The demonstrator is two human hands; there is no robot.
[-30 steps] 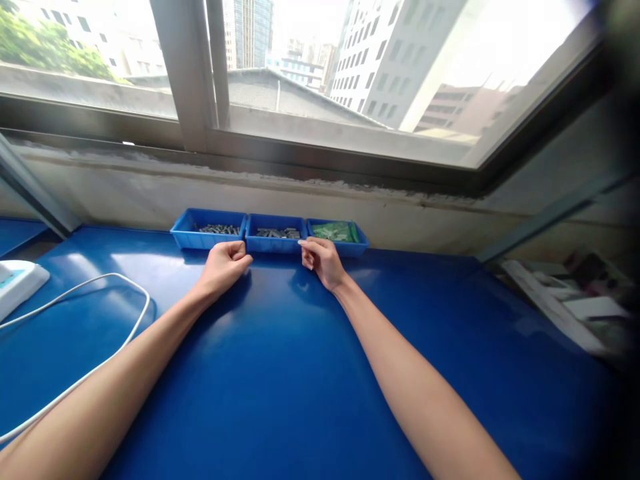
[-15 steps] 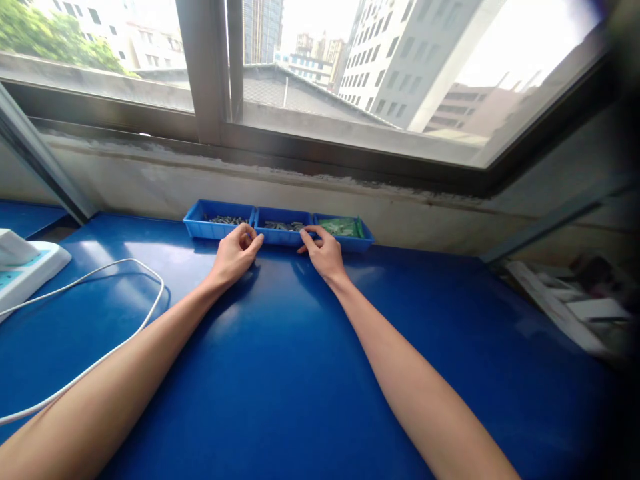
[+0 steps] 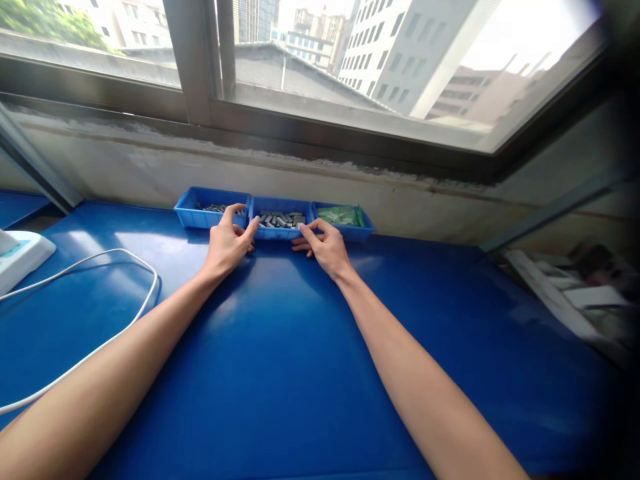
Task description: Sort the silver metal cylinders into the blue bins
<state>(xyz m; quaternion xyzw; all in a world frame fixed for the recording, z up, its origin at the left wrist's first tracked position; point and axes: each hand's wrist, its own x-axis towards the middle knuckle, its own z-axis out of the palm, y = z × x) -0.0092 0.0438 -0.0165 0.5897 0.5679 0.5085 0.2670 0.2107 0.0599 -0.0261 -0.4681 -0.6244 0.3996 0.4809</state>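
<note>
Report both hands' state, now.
Left hand: open, fingertips at the middle tray's left corner.
Right hand: open, fingers on its front rim, holding nothing.

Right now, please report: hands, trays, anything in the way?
Left hand open, fingertips on middle tray rim. Right hand open at the same tray's front edge. Neither holds anything. White cable lies far left, apart from both.

A white cable (image 3: 107, 283) is curving across the left part of the blue tabletop (image 3: 280, 373), running toward a white device (image 3: 20, 252) that is sitting at the left edge. A metal-framed window (image 3: 200, 73) is spanning the wall behind, showing tall buildings (image 3: 395, 47) and green trees (image 3: 45, 17) outside. At the right edge, blurred papers (image 3: 575, 293) are lying below table level.
</note>
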